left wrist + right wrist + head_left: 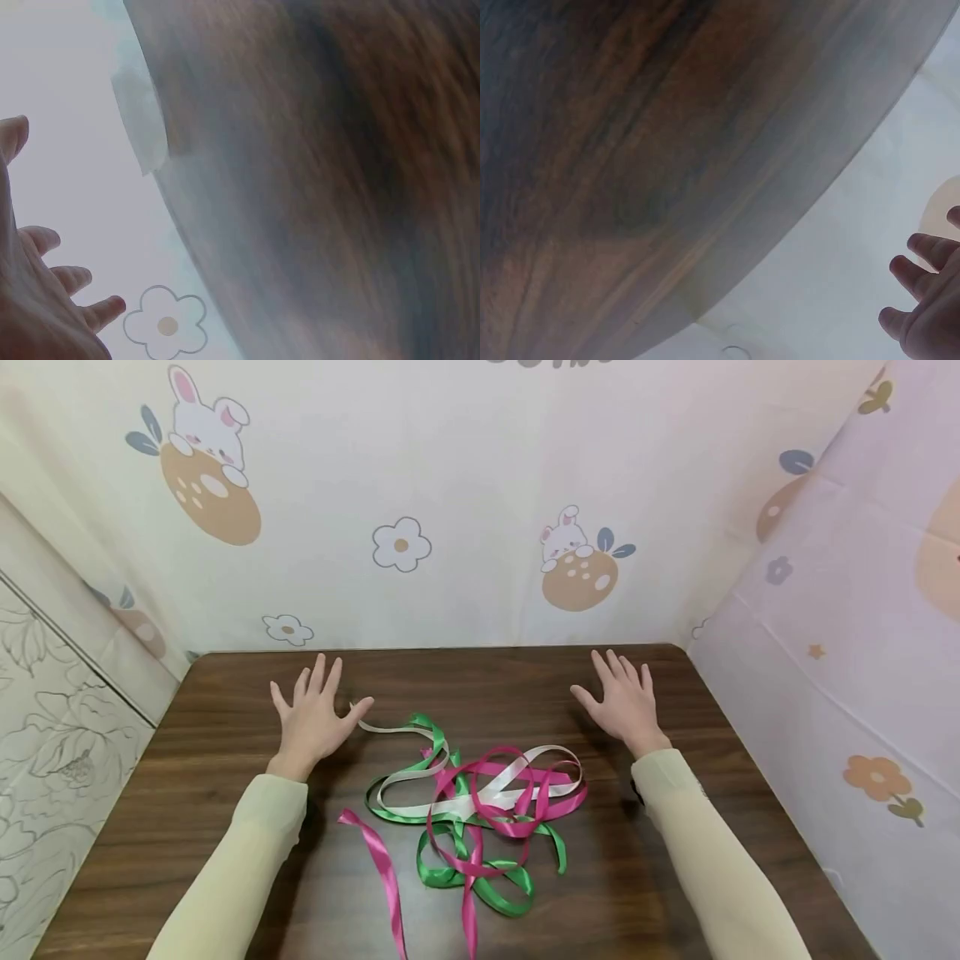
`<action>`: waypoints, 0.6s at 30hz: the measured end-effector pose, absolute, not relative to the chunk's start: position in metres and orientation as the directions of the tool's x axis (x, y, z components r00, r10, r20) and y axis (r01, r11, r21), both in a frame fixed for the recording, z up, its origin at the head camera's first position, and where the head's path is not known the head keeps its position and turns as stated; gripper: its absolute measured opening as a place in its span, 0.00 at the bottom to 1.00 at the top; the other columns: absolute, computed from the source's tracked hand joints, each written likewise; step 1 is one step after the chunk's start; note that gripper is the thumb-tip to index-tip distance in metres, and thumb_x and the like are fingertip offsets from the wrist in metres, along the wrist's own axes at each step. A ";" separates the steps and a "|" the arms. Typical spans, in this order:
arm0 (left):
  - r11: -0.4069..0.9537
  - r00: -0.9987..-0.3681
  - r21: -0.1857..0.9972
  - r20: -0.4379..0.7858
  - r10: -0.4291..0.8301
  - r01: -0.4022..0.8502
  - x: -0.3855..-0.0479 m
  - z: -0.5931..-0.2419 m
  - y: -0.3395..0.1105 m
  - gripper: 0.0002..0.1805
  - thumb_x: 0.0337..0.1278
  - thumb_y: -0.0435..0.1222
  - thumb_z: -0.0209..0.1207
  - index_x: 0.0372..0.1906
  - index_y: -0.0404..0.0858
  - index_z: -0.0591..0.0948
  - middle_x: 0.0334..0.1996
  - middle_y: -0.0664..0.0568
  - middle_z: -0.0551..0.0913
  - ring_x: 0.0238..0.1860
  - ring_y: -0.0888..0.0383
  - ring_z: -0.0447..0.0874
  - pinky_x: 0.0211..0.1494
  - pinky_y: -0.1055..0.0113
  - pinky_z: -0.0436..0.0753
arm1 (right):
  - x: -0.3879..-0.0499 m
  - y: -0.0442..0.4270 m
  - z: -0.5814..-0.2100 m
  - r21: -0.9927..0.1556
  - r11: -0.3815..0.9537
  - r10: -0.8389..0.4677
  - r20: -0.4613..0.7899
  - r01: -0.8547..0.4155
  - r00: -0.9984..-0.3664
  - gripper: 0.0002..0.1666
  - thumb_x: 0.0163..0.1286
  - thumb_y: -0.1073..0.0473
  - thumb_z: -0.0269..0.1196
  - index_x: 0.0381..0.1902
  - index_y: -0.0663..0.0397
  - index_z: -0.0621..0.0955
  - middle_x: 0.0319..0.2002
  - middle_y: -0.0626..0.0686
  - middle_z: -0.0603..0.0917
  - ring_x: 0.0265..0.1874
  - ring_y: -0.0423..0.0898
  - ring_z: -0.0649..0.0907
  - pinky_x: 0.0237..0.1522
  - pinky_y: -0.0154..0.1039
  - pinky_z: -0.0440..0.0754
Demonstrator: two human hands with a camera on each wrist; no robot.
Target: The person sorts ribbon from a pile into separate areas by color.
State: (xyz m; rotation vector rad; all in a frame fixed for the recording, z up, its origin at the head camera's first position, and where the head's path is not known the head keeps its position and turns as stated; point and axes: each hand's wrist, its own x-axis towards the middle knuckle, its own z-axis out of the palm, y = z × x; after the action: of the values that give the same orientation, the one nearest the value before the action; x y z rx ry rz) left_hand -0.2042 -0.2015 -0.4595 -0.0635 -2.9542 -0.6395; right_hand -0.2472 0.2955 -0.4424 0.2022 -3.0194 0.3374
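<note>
My left hand [315,722] is spread at the left of the tangle, holding nothing; its thumb points toward the loose end of the white ribbon [495,797]. On the right, my right hand [624,706] also has its fingers spread, with nothing in it. Between them lies a loose heap of ribbons: pink ribbon [555,810] in loops, green ribbon [510,906] curling below, and white woven through both. A separate-looking pink strip [384,864] runs toward the near edge; its lower end is out of view. Both wrist views show only spread fingers, the table and the backdrop.
The brown wood-grain table [202,777] carries the heap. A white curtain [465,460] printed with rabbits and flowers stands behind its far edge, and more printed cloth [825,635] hangs along the right. A flower-patterned panel [45,760] is at the left.
</note>
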 end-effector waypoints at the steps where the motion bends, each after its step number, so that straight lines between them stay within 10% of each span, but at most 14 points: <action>1: 0.910 -0.992 0.409 0.123 0.018 0.068 -0.204 -0.459 -0.202 0.52 0.67 0.69 0.49 0.85 0.47 0.46 0.85 0.41 0.44 0.82 0.31 0.45 0.75 0.24 0.25 | -0.247 0.294 -0.442 -0.208 0.967 -0.129 0.109 -0.149 -0.986 0.52 0.75 0.25 0.49 0.84 0.47 0.53 0.82 0.65 0.55 0.81 0.66 0.54 0.80 0.68 0.37; 18: 0.909 -0.991 0.398 0.100 0.089 0.122 -0.191 -0.455 -0.195 0.53 0.66 0.70 0.50 0.85 0.47 0.48 0.85 0.43 0.48 0.82 0.33 0.48 0.77 0.25 0.30 | -0.232 0.282 -0.447 -0.179 0.948 -0.252 0.086 -0.264 -0.964 0.50 0.74 0.28 0.54 0.83 0.48 0.57 0.81 0.63 0.58 0.81 0.63 0.56 0.81 0.66 0.40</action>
State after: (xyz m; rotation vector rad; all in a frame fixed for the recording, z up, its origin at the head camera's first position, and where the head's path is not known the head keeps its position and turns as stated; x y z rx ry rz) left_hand -0.1908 -0.1949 -0.4547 -0.1660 -2.9919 -0.6320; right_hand -0.2323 0.2822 -0.4467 0.4030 -3.0388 0.2930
